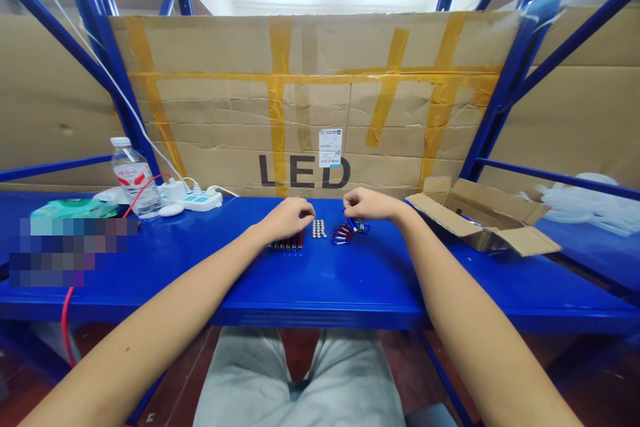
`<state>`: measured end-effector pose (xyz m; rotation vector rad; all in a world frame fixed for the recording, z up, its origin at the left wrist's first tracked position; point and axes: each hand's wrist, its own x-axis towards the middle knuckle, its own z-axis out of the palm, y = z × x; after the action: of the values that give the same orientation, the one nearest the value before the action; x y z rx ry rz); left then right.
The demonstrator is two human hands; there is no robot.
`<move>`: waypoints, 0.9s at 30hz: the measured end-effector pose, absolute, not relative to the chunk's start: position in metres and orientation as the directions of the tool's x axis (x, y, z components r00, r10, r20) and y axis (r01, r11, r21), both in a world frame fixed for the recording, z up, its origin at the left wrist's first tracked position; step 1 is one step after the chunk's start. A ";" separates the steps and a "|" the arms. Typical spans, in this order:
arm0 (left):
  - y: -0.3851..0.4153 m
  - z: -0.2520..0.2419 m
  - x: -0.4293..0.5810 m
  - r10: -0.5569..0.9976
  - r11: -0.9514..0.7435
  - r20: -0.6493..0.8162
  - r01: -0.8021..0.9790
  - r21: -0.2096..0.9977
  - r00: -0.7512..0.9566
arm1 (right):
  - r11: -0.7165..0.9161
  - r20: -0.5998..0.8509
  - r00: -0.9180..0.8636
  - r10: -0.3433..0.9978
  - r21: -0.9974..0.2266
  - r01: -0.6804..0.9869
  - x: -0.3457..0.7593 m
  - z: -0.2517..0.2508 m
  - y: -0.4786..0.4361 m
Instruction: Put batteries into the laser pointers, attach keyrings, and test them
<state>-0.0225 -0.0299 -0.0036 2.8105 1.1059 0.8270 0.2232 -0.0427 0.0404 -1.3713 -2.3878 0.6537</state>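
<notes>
My left hand [287, 219] is bent over a row of slim dark and red tubes with silver ends [286, 246]. Its thumb and fingertips curl together beside several small round silver pieces [319, 229] laid out in rows. Whether anything is between those fingers is hidden. To the right, my right hand [367, 203] pinches a small blue piece [351, 221], too small to make out fully. Just under that hand is a loose cluster of red, blue and green carabiners [344, 235] on the blue table [320, 280].
An opened cardboard box [483, 213] stands on the right, with plastic bags [590, 203] beyond it. On the left are a water bottle [135, 177], a white power strip [200, 199], a green packet [75, 209] and a red cable [66, 320]. Taped cardboard [220, 120] walls the back.
</notes>
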 end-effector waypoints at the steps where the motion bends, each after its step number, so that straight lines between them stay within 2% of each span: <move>1: -0.033 -0.004 -0.019 0.607 -0.775 0.445 0.615 0.147 0.658 | 0.425 0.080 -0.450 0.889 -0.508 0.749 0.226 0.038 -0.039; 7: -0.049 -0.008 -0.005 0.511 -0.839 0.279 0.542 -0.042 0.813 | 0.388 0.167 -0.351 0.922 -0.442 0.809 0.227 0.031 -0.031; 14: -0.054 -0.011 -0.002 0.529 -0.819 0.221 0.561 -0.122 0.819 | 0.407 0.204 -0.353 0.913 -0.413 0.815 0.225 0.032 -0.033; 22: -0.052 -0.015 0.000 0.538 -0.817 0.203 0.566 -0.113 0.818 | 0.421 0.199 -0.371 0.907 -0.413 0.808 0.224 0.030 -0.031; 27: -0.053 -0.012 -0.001 0.524 -0.844 0.200 0.536 -0.009 0.828 | 0.433 0.198 -0.385 0.901 -0.430 0.792 0.225 0.030 -0.032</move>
<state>-0.0013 -0.0533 -0.0123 3.0651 0.8895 0.3054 0.2247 -0.0318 0.0303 -1.4373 -2.2908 0.3720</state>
